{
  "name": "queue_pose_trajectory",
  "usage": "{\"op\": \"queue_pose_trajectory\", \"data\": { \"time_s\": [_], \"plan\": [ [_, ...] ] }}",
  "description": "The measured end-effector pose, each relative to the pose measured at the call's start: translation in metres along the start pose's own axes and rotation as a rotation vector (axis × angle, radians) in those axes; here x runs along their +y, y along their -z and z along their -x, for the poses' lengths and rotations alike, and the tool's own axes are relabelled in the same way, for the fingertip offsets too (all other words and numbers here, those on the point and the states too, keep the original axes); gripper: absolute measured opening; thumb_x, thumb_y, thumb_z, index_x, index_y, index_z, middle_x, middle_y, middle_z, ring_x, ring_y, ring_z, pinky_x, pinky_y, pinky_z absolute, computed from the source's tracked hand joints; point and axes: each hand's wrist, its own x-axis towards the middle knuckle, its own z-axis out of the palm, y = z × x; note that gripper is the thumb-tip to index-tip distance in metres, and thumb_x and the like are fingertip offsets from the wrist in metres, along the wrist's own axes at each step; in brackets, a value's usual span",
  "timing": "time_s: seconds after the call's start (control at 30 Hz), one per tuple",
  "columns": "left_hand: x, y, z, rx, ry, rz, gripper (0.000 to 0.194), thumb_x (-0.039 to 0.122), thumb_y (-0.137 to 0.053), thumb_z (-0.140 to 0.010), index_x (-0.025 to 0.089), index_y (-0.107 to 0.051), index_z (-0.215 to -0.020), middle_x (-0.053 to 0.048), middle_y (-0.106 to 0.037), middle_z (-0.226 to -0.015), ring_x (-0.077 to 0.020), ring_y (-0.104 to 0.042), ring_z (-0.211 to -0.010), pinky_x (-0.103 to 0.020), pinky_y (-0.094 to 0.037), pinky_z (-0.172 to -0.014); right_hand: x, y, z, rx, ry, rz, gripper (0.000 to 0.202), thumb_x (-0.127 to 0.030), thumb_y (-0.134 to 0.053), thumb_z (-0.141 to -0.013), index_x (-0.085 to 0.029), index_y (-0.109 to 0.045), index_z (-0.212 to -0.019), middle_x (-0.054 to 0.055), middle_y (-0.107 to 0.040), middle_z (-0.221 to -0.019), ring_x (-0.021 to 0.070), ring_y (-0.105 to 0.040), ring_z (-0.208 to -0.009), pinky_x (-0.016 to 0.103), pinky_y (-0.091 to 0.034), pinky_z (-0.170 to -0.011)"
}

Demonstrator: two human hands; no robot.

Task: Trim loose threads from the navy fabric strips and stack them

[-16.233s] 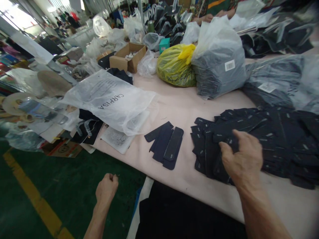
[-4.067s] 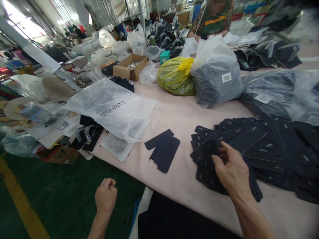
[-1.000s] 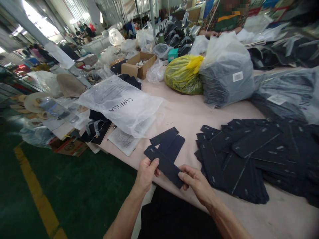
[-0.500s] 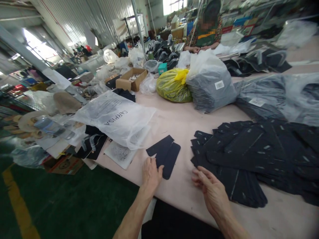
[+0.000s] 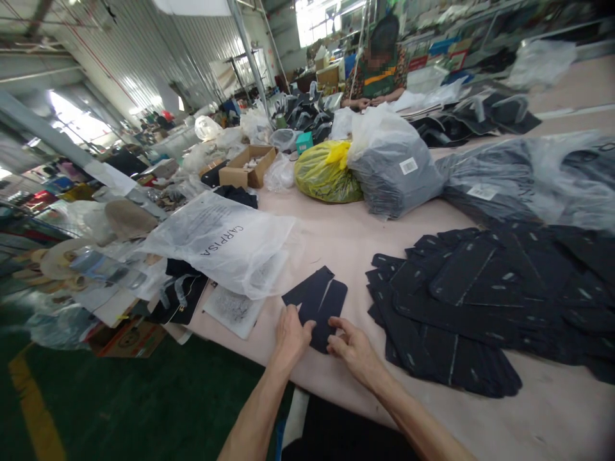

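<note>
Two dark, flat fabric pieces (image 5: 312, 291) lie overlapping in a fan on the table in front of me, with a thin light gap between them. At their near left edge my left hand (image 5: 291, 336) is closed on them, thumb over the fabric and fingers bent. My right hand (image 5: 353, 349) reaches the right edge of the nearer piece. Its fingertips touch that edge, with the finger and thumb somewhat apart. To the right lies a large spread pile of similar dark pieces (image 5: 446, 301), marked with small pale dashes and lines.
A white printed plastic bag (image 5: 221, 237) covers the table's left side, beside a grey speckled sheet (image 5: 233, 310). Behind stand a cardboard box (image 5: 247, 168), a yellow bag (image 5: 327, 173) and a filled clear bag (image 5: 396, 169). A co-worker (image 5: 377, 73) sits at the far side.
My right hand has moved left, from the edge of the large pile to the fabric pieces. My left hand has stayed on them. The view has shifted slightly.
</note>
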Motion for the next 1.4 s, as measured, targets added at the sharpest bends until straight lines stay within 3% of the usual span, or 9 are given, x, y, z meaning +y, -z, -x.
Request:
{"op": "queue_pose_trajectory", "data": {
  "time_s": [0.17,0.33,0.53,0.63,0.77,0.9,1.13,1.27,1.4],
  "plan": [
    [0.001,0.009,-0.007,-0.019,0.109,0.127,0.019,0.026,-0.069,-0.072,0.02,-0.052,-0.077,-0.002,-0.057,-0.071,-0.0205,-0.059,-0.074,-0.029,-0.038,-0.068,0.004,-0.009,-0.008,-0.025,-0.055,-0.094,0.057,-0.041,-0.064,-0.074,-0.014,-0.057,-0.125,0.005,-0.07,-0.08,0.0215,-0.067,-0.073,0.033,-0.05,-0.066],
    [0.013,0.006,0.026,0.123,-0.164,0.104,0.01,0.016,-0.055,-0.08,0.021,-0.051,-0.073,-0.003,-0.057,-0.074,-0.0178,-0.056,-0.071,-0.029,-0.037,-0.065,-0.01,-0.009,0.002,-0.014,-0.118,-0.276,0.053,-0.05,-0.067,-0.076,-0.018,-0.061,-0.118,0.013,-0.065,-0.119,0.0257,-0.066,-0.097,0.034,-0.051,-0.071],
    [0.039,-0.003,0.07,0.089,-0.389,0.162,0.016,0.015,-0.05,-0.085,0.02,-0.059,-0.073,-0.008,-0.061,-0.077,-0.0214,-0.057,-0.077,-0.033,-0.041,-0.072,-0.007,-0.013,0.009,-0.036,-0.102,-0.503,0.03,-0.046,-0.069,-0.075,-0.017,-0.066,-0.082,0.003,-0.069,-0.074,0.0193,-0.062,-0.069,0.031,-0.049,-0.068],
    [0.041,0.004,0.075,0.05,-0.277,0.436,0.016,0.021,-0.052,-0.086,0.021,-0.063,-0.074,-0.007,-0.063,-0.077,-0.0195,-0.058,-0.074,-0.031,-0.044,-0.069,-0.004,-0.006,0.01,0.002,-0.119,-0.428,0.029,-0.046,-0.069,-0.074,-0.018,-0.064,-0.077,-0.001,-0.062,-0.058,0.0154,-0.055,-0.053,0.028,-0.043,-0.054],
    [0.032,0.016,0.062,0.041,0.102,0.754,0.023,0.041,-0.06,-0.083,0.019,-0.066,-0.079,-0.005,-0.066,-0.073,-0.0175,-0.059,-0.067,-0.026,-0.045,-0.062,-0.009,0.008,0.011,-0.042,-0.122,-0.279,0.032,-0.049,-0.067,-0.074,-0.017,-0.063,-0.072,-0.003,-0.055,-0.047,0.0114,-0.044,-0.042,0.025,-0.032,-0.046],
    [0.027,0.016,0.048,-0.257,0.291,1.03,0.042,0.055,-0.061,-0.078,0.015,-0.063,-0.07,0.001,-0.054,-0.051,-0.0096,-0.046,-0.043,-0.02,-0.032,-0.041,-0.017,0.013,0.015,-0.136,-0.097,-0.249,0.029,-0.045,-0.067,-0.075,-0.016,-0.064,-0.071,-0.002,-0.057,-0.054,0.0101,-0.042,-0.044,0.024,-0.031,-0.046],
    [0.039,0.014,0.054,-0.279,0.419,1.291,0.037,0.048,-0.074,-0.067,0.015,-0.06,-0.072,0.004,-0.055,-0.053,-0.0074,-0.047,-0.044,-0.019,-0.039,-0.044,-0.018,0.008,0.026,-0.119,-0.083,-0.404,0.026,-0.042,-0.071,-0.077,-0.017,-0.064,-0.075,-0.001,-0.061,-0.063,0.012,-0.05,-0.056,0.025,-0.039,-0.056],
    [0.038,0.018,0.067,-0.395,0.358,1.237,0.032,0.044,-0.072,-0.071,0.015,-0.06,-0.073,0.003,-0.057,-0.056,-0.0084,-0.05,-0.047,-0.019,-0.042,-0.047,-0.026,0.01,0.024,-0.053,-0.083,-0.535,0.03,-0.041,-0.074,-0.074,-0.018,-0.068,-0.093,0.004,-0.071,-0.084,0.0187,-0.061,-0.074,0.031,-0.047,-0.073],
    [0.035,0.019,0.09,-0.487,0.3,1.05,0.029,0.044,-0.066,-0.078,0.016,-0.06,-0.072,0.004,-0.053,-0.051,-0.0076,-0.046,-0.041,-0.018,-0.033,-0.04,-0.037,0.018,0.02,-0.008,-0.082,-0.621,0.029,-0.038,-0.074,-0.074,-0.02,-0.07,-0.096,0.003,-0.072,-0.082,0.0196,-0.063,-0.071,0.031,-0.048,-0.07]
  ]
}}
